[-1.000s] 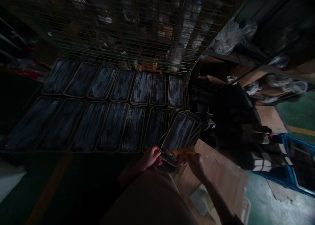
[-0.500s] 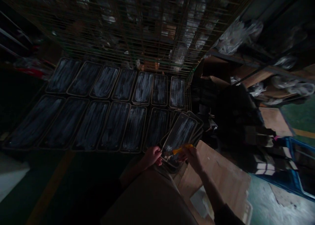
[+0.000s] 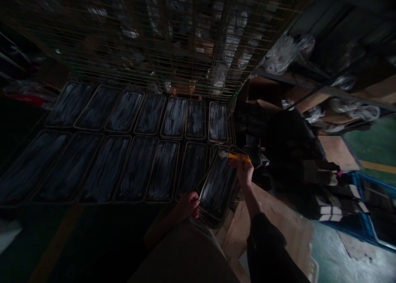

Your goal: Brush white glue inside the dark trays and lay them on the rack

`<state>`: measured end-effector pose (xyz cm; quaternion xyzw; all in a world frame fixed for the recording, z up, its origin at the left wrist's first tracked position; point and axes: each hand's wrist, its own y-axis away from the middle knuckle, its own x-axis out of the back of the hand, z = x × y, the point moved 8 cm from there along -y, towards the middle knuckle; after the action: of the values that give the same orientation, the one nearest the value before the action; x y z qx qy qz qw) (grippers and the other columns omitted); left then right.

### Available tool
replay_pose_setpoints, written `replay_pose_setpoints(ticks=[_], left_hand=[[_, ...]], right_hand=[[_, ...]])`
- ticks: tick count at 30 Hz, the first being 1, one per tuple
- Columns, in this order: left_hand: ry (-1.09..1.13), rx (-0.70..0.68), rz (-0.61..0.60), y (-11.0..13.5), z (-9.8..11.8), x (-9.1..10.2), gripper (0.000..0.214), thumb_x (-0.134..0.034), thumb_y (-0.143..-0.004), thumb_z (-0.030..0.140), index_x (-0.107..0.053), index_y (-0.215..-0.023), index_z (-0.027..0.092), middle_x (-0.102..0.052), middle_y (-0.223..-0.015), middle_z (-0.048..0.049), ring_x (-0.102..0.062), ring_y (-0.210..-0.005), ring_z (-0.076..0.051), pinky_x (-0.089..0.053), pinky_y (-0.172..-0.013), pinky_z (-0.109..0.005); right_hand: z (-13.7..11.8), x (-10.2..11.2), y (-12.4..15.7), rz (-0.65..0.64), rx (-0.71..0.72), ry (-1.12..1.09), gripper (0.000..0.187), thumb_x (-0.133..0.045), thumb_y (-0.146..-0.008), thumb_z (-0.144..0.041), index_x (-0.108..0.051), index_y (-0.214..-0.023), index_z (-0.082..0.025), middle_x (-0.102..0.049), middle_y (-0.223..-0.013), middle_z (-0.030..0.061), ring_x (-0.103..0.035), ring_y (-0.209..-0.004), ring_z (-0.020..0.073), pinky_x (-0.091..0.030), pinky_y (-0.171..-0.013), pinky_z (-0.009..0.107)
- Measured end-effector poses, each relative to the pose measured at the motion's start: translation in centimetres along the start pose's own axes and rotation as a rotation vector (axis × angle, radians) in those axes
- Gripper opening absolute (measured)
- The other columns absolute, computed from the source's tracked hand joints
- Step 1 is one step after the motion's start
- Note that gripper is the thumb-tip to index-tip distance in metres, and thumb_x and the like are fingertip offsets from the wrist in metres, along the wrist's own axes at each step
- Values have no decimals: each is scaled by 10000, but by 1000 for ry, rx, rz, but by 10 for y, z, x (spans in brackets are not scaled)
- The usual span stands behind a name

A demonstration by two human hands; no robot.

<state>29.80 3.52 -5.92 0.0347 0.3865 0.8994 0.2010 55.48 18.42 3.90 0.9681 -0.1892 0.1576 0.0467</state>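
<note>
My left hand grips the near corner of a stack of dark rectangular trays streaked with white, tilted up off my lap. My right hand is closed on a small brush with an orange handle, its bristles resting at the far end of the top tray. Beyond lie two rows of similar coated trays side by side on a wire rack.
A tall wire mesh cage full of goods rises behind the trays. A brown cardboard sheet lies by my right arm. Shelves with plastic bags and boxes stand at right, with a blue crate on the green floor.
My right hand has carried the brush from the near end of the top tray up to its far end. The left hand keeps its hold on the stack.
</note>
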Motion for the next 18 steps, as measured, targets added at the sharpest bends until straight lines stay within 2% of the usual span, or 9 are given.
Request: replay_pose_setpoints(ticks=[3,7,9,12,14,16,18], left_hand=[[7,-22,0,-3,-4,0,107,-563,-844,259,-479,-791,219,-571,-514,67,-618,-416,-138,-433,-404,-197],[44,-32,-4,-4,-7,-1,153,-586,-830,320,-474,-784,227,-568,-518,68,-612,-409,-145,-441,-411,-213],[51,-58,-5,-3,-6,-1,178,-599,-821,349,-477,-779,227,-579,-528,62,-615,-414,-146,-438,-414,-216],[51,-80,4,0,-2,0,187,-606,-811,363,-484,-780,226,-583,-522,54,-616,-413,-152,-425,-404,-215],[55,-80,13,2,0,0,180,-606,-806,360,-490,-783,224,-582,-514,51,-620,-416,-159,-425,-400,-216],[64,-73,21,4,2,0,173,-602,-806,353,-490,-783,223,-582,-507,49,-620,-417,-162,-431,-400,-219],[69,-54,27,5,3,0,174,-603,-808,346,-484,-772,224,-584,-502,48,-617,-411,-160,-439,-401,-221]], right_hand=[[-7,-2,-2,32,100,71,460,-491,-961,-591,-626,-1097,-173,-738,-764,54,-725,-638,218,-596,-604,314],[-10,-10,22,-110,178,197,381,-472,-984,-517,-659,-1085,-201,-756,-857,68,-749,-787,230,-608,-742,346],[-6,-10,44,-209,143,202,339,-486,-988,-496,-663,-1082,-222,-756,-863,55,-749,-803,228,-609,-765,351],[-4,-5,76,-344,49,121,310,-480,-1010,-482,-659,-1099,-244,-739,-811,23,-741,-748,212,-618,-717,338],[-6,0,85,-395,4,68,318,-487,-1014,-494,-665,-1071,-237,-725,-774,15,-731,-700,204,-620,-662,325],[-11,7,77,-353,13,61,341,-493,-1012,-514,-660,-1061,-220,-722,-763,19,-724,-670,199,-618,-628,319],[-19,16,56,-244,90,109,374,-468,-1020,-529,-641,-1114,-211,-728,-793,30,-728,-689,206,-625,-646,340]])
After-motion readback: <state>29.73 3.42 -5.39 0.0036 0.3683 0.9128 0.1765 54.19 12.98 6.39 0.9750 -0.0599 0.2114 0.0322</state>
